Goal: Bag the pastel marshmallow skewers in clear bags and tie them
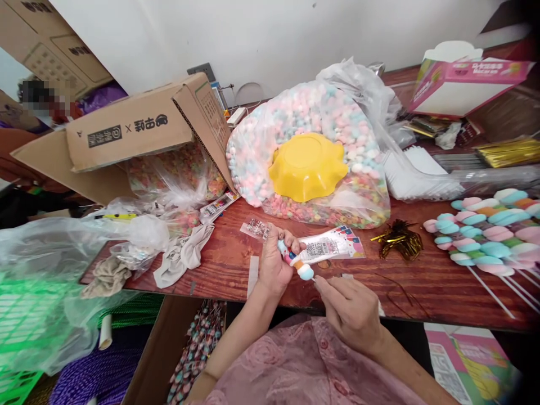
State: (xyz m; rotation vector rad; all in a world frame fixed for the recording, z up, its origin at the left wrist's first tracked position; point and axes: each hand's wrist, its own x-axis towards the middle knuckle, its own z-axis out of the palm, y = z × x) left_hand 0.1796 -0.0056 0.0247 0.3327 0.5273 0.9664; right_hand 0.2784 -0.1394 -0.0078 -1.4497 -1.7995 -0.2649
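In left hand (276, 264), curled round: marshmallow skewer (304, 272), lower centre of frame. In right hand (352, 306), pinched: its white stick (313, 279). Probably mid-threading; next, likely needs steady left grip, straight push. Similar skewers (498, 233), far right.

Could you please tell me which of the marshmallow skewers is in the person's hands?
The single skewer in the left hand, its blue end toward the right hand; the piled skewers lie untouched, right on the table.
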